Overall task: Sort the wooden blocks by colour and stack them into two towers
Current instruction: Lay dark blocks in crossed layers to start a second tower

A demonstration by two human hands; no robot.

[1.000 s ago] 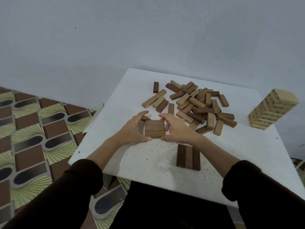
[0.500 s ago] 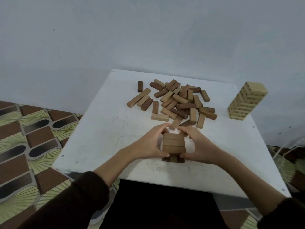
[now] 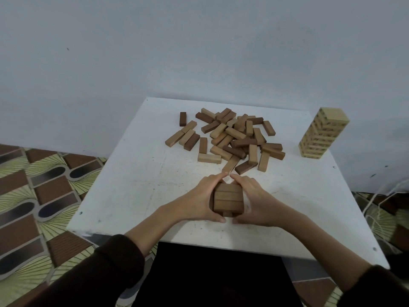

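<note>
No words, numbers or brand marks can be read anywhere. The pale tower (image 3: 323, 133) at the far right of the table (image 3: 132, 185) shows rows of small dark marks on its block sides, possibly printed lettering, too small and blurred to make out. The loose blocks (image 3: 230, 138) and the small stack (image 3: 228, 199) gripped between the left hand (image 3: 199, 202) and the right hand (image 3: 257, 201) show plain wood only

Both forearms reach forward out of dark sleeves (image 3: 99, 273), bare and converging; the left hand (image 3: 199, 201) and the right hand (image 3: 254, 201) cup a small stack of brown wooden blocks (image 3: 228, 198) from either side; index fingertips nearly meet beyond it; thumbs nearly meet on its near side.
</note>
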